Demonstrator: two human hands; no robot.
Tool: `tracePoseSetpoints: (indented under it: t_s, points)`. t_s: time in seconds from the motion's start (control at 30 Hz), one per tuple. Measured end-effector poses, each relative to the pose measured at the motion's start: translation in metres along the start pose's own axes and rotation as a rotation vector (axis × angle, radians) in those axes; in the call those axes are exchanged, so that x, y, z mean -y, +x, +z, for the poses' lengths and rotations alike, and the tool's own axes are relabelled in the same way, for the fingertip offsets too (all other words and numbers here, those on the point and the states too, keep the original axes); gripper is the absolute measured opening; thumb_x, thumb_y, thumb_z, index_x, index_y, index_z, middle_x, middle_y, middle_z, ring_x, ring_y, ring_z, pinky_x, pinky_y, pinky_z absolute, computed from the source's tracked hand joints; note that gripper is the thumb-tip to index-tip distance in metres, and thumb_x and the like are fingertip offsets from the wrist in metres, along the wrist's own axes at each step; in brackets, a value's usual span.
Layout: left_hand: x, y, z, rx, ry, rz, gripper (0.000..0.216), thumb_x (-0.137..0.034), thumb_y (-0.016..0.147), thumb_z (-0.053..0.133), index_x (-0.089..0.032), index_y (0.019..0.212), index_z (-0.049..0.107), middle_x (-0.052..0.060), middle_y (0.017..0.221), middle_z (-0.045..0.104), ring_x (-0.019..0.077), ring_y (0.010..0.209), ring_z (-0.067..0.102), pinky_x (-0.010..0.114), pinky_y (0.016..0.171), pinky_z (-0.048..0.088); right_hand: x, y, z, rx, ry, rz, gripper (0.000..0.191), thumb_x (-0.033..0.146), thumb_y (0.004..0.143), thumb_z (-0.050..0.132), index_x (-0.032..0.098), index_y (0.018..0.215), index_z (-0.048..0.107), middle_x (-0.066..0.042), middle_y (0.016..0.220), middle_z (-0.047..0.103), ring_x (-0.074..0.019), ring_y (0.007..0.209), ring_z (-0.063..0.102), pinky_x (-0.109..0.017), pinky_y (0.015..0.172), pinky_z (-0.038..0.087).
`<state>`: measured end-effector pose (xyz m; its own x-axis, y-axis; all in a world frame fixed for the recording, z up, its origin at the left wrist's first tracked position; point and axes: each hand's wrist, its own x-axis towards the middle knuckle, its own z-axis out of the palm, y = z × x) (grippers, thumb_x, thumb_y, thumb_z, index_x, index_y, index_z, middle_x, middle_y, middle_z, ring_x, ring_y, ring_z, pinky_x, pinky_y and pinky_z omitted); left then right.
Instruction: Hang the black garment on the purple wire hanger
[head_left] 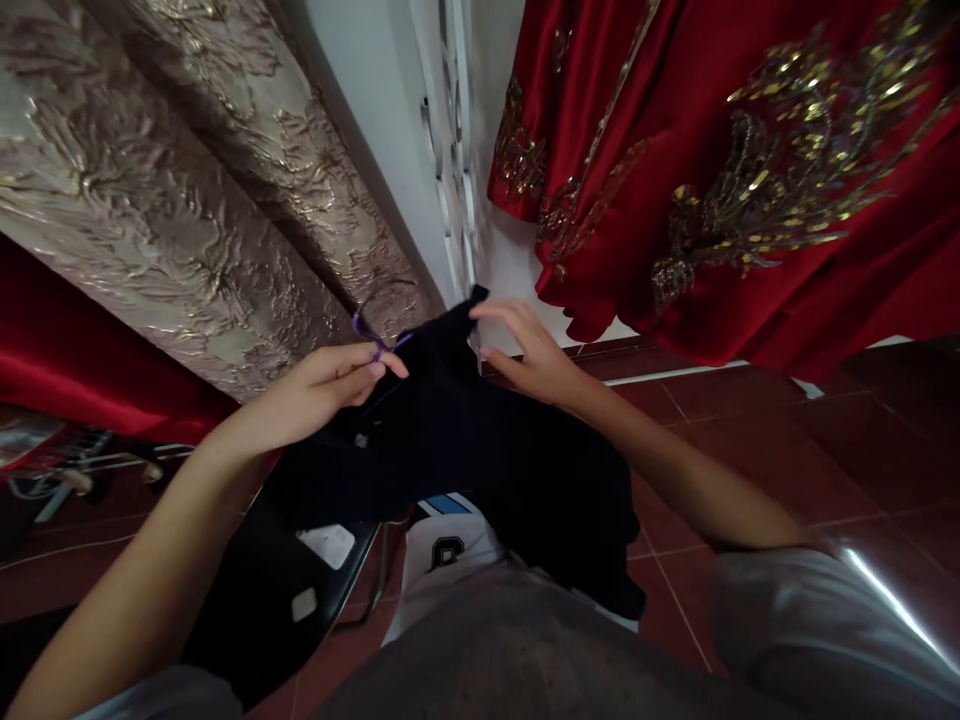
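Observation:
A black garment (480,450) hangs in front of me, spread between both hands. My left hand (330,385) is closed in a pinch on a thin purple hanger hook (369,338) at the garment's top left. My right hand (525,345) rests on the garment's upper right edge, fingers curled over the cloth and gripping it. Below the garment show my white printed shirt (450,545) and grey lap.
A gold-embroidered beige curtain (172,190) hangs at the left over red cloth (67,360). A red dress with gold sequins (750,170) hangs at the right. A white door frame (442,150) stands between them. The floor is dark red tile (825,440). A black chair seat (300,570) sits lower left.

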<state>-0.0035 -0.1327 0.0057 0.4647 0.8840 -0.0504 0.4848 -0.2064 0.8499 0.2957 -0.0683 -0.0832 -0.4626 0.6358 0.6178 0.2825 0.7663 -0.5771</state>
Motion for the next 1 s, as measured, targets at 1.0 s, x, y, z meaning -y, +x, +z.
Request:
tracePoseSetpoints:
  t_s: [1.0]
  points:
    - [0.041,0.047,0.113,-0.803,0.428,0.503,0.021,-0.018,0.103,0.055,-0.020,0.116,0.071,0.006,0.106,0.070,0.0190,0.095,0.068,0.031,0.085,0.058,-0.035,-0.016,-0.080,-0.776,-0.088,0.350,0.054,0.066,0.091,0.057,0.023,0.124,0.059,-0.014,0.126,0.061,-0.0333,0.130,0.055,-0.052,0.100,0.052]
